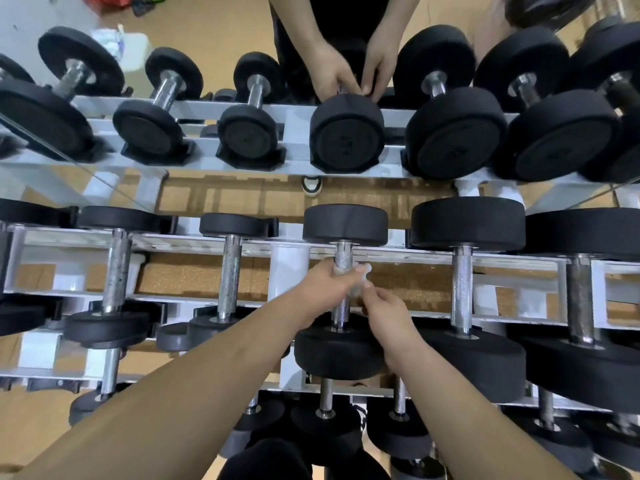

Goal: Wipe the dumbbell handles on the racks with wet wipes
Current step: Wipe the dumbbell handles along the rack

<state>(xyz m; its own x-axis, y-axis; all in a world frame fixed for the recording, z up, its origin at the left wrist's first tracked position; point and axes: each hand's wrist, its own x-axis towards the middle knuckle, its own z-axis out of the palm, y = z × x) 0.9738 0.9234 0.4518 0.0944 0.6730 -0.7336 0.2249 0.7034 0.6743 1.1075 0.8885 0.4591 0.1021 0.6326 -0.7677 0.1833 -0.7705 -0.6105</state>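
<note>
Handle [343, 254] gripped by L hand [329, 282], R hand [388, 317] pinching wipe [360, 289], btwn heads [345, 221].

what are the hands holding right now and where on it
The left hand grips the wet wipe round the middle of the dumbbell handle; the right hand pinches the wipe's loose end.

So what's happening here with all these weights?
A person is cleaning gym gear on a white rack in front of a mirror. The left hand wraps a wet wipe round the metal handle of one dumbbell, while the right hand pinches the wipe's loose end. The neighbouring dumbbells sit in their cradles.
</note>
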